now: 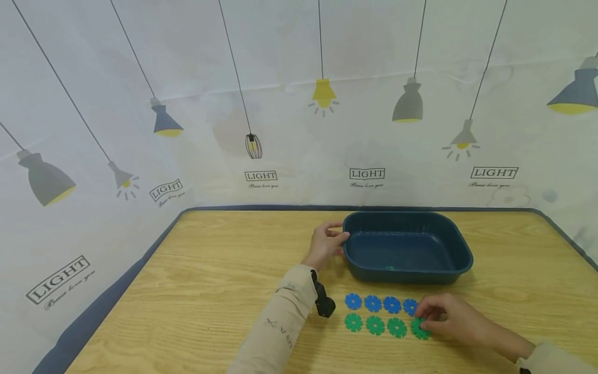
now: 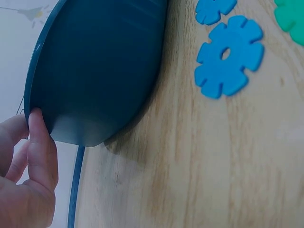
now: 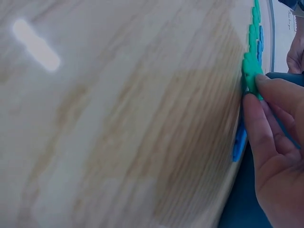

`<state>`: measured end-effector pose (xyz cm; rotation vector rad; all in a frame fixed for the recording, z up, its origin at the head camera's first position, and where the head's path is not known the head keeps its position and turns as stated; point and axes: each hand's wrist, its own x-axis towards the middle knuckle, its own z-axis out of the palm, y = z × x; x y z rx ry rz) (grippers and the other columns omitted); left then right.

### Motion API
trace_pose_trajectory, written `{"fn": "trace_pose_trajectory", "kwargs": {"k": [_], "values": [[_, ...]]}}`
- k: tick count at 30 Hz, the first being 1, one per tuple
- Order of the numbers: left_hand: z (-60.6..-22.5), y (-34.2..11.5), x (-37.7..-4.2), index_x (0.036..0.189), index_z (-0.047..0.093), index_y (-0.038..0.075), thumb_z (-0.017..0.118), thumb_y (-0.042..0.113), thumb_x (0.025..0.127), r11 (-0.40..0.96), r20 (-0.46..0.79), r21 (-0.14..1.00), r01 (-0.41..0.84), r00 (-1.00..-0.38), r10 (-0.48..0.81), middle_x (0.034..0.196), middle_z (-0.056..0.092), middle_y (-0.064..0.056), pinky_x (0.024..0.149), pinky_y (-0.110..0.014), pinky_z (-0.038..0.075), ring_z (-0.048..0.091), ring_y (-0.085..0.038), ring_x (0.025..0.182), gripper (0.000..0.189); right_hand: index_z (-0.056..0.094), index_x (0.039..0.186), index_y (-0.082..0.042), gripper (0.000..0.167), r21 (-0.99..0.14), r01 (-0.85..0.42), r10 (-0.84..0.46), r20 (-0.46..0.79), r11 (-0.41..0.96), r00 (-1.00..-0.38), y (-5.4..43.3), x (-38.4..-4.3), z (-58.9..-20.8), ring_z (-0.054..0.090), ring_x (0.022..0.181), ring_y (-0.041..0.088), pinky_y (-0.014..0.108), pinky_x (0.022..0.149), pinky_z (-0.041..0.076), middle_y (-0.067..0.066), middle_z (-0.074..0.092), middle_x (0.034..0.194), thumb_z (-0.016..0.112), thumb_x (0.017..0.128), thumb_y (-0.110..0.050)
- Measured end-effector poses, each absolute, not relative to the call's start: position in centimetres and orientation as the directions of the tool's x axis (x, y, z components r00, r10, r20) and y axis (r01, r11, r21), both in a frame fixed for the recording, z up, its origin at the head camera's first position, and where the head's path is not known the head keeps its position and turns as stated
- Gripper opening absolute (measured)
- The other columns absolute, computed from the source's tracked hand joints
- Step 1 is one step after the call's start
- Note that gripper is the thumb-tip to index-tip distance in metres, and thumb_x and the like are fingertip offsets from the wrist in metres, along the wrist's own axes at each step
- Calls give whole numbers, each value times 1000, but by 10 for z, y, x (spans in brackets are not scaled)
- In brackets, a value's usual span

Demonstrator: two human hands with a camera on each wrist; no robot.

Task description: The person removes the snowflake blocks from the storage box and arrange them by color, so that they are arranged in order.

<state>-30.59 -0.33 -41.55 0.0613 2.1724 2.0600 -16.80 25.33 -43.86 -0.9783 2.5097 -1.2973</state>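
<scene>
My left hand (image 1: 325,243) grips the left rim of a dark blue plastic basin (image 1: 406,277), thumb on the rim and fingers against the outer wall. In front of the basin lie two rows of flat notched discs: blue snowflake discs (image 1: 372,303) behind, green snowflake discs (image 1: 375,325) nearer. My right hand (image 1: 450,318) pinches the rightmost green disc (image 3: 251,71) between thumb and fingers. That disc looks tilted in the right wrist view. Beside those fingers, the last blue disc (image 1: 410,307) is partly covered in the head view.
A small green bit (image 1: 390,268) shows inside the basin by its near wall; the rest of it is hidden. The wooden table (image 1: 210,291) meets a printed wall cloth (image 1: 299,130) at its back edge, close behind the basin.
</scene>
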Motion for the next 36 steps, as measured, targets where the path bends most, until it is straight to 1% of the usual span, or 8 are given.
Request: {"fn": "trace_pose_trajectory", "kwargs": {"k": [3,7,14,16,21,26,33,36], "values": [[-415,-3,-307,113,58,6,65,8,80,59,-81,996,-74,-989,127,85,58,-9,59,-39,53,55,-13,51,33,63,84,-7,7,-755,-522,-623,196,397,-757,253,-169,-441,54,68,2,22,53,48,-9,60,80,66,78,-7],[-415,-3,-307,113,58,6,65,8,80,61,-78,996,-71,-989,128,84,58,-9,59,-39,53,56,-13,51,33,63,84,-7,7,-749,-528,-625,198,400,-755,253,-170,-442,55,67,2,22,53,47,-9,61,80,66,78,-8],[-414,-3,-306,113,58,7,65,9,80,61,-83,995,-76,-988,130,85,58,-9,57,-37,53,57,-14,52,33,63,84,-2,11,-775,-426,-591,85,467,-802,250,-168,-438,55,67,3,23,55,48,-6,61,80,67,78,-9],[-414,-3,-307,113,58,7,65,9,80,62,-86,995,-79,-988,131,86,58,-9,57,-37,53,57,-13,52,33,63,84,-1,11,-772,-423,-588,80,475,-805,249,-168,-438,55,67,3,23,55,48,-5,61,80,67,77,-10],[-414,-3,-307,113,58,7,65,8,80,63,-85,995,-77,-987,133,85,58,-9,57,-37,53,57,-13,52,33,63,83,-4,11,-752,-470,-591,133,463,-796,249,-167,-438,55,66,2,23,54,48,-4,62,78,68,78,-13],[-414,-4,-306,113,58,7,65,8,80,62,-87,995,-80,-987,136,86,58,-9,58,-36,53,57,-13,53,34,63,84,-6,9,-770,-435,-564,119,468,-817,251,-166,-433,55,68,3,23,56,48,-7,61,80,66,80,-13],[-414,-3,-306,113,57,6,65,8,80,59,-85,995,-78,-988,131,85,58,-9,53,-32,53,56,-13,52,34,61,85,0,5,-765,-522,-574,250,377,-780,255,-172,-415,56,70,8,24,57,49,-2,61,81,62,80,1],[-413,-3,-305,113,57,5,65,8,81,60,-86,995,-79,-988,128,85,57,-9,53,-31,53,56,-13,52,34,61,86,0,6,-741,-540,-550,277,400,-788,256,-177,-401,56,69,7,23,57,49,-4,61,81,62,80,1]]}}
